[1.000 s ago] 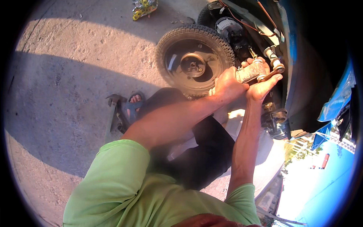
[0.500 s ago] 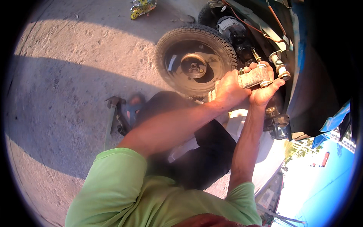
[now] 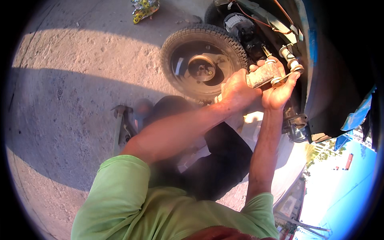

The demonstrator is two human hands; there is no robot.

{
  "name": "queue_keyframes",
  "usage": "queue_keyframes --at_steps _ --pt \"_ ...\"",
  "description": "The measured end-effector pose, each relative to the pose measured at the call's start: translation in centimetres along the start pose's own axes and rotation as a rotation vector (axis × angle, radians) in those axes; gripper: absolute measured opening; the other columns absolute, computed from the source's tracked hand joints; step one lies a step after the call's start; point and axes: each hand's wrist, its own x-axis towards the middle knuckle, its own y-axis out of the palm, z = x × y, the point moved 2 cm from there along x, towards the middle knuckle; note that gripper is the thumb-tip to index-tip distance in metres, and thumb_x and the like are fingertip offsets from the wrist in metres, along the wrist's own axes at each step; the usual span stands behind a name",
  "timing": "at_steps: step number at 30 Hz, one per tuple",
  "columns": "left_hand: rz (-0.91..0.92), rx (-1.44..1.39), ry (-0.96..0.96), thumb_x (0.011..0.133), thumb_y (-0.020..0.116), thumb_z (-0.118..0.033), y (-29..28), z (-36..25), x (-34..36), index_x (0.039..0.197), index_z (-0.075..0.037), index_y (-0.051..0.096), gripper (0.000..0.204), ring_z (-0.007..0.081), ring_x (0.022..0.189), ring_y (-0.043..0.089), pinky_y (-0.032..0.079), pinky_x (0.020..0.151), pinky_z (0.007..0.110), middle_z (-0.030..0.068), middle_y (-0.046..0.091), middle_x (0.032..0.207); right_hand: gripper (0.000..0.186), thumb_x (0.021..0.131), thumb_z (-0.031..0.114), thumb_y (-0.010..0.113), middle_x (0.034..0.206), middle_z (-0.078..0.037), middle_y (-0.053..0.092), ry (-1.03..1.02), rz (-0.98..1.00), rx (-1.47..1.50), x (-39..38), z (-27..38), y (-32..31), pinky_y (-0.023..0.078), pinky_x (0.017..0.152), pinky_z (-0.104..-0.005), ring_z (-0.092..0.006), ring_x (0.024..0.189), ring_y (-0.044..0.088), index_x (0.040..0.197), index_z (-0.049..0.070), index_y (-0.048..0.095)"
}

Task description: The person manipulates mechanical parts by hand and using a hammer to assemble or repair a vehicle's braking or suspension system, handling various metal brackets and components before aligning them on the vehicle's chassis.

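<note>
A dusty, pale leaf spring point(image 3: 262, 76) runs between my hands beside the wheel. My left hand point(image 3: 237, 89) is closed around it in a fist, knuckles up. My right hand point(image 3: 277, 96) cups the spring's end from below, palm up, with fingertips showing on the far side. Its thumb reaches up to a shackle point(image 3: 295, 64) with round pale bushings, which joins the spring's end under the vehicle body. Parts of the spring are hidden behind my fingers.
A treaded wheel point(image 3: 176, 48) lies left of the spring. Behind it is a dark motor housing point(image 3: 239, 25) with cables. The blue body edge point(image 3: 312, 44) borders the right. A hammer point(image 3: 120, 114) rests on the concrete point(image 3: 80, 92), and a yellow packet point(image 3: 144, 11) lies farther off.
Both hands keep their hold on the leaf spring. The view has shifted slightly, so the wheel and vehicle sit a little farther left and higher. The right thumb has tipped up slightly beside the shackle.
</note>
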Motion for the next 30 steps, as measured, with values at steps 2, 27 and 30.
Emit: queue_keyframes --at_steps 2,27,30 --pt "-0.002 -0.018 -0.003 0.071 0.076 -0.023 0.0 -0.1 -0.3 0.101 -0.002 0.058 0.041 0.0247 0.096 0.067 0.052 0.083 0.039 0.0147 0.067 0.101 0.094 0.087 0.084 0.032 0.107 -0.021 0.065 0.027 -0.003 0.006 0.0 0.2 0.1 0.054 0.087 -0.0495 -0.0383 0.097 0.066 0.125 -0.001 0.05" --pt "0.0 -0.002 0.037 0.079 0.077 -0.012 0.4 0.0 0.5 0.098 0.0 0.054 0.032 0.0162 0.073 0.066 0.053 0.057 0.031 0.0103 0.065 0.087 0.109 0.078 0.093 0.029 0.106 -0.023 0.066 0.03 -0.095 -0.129 1.0 1.2 0.3 0.055 0.087 -0.0478 -0.037 0.097 0.067 0.123 -0.003 0.055" --pt "0.019 0.035 0.011 0.08 0.077 -0.015 -0.4 -1.1 -0.7 0.1 0.0 0.056 0.033 0.0177 0.078 0.067 0.055 0.065 0.032 0.0116 0.066 0.091 0.11 0.076 0.094 0.025 0.1 -0.021 0.068 0.045 -0.075 -0.164 1.0 1.1 -0.1 0.056 0.085 -0.047 -0.0353 0.09 0.069 0.117 -0.003 0.058"
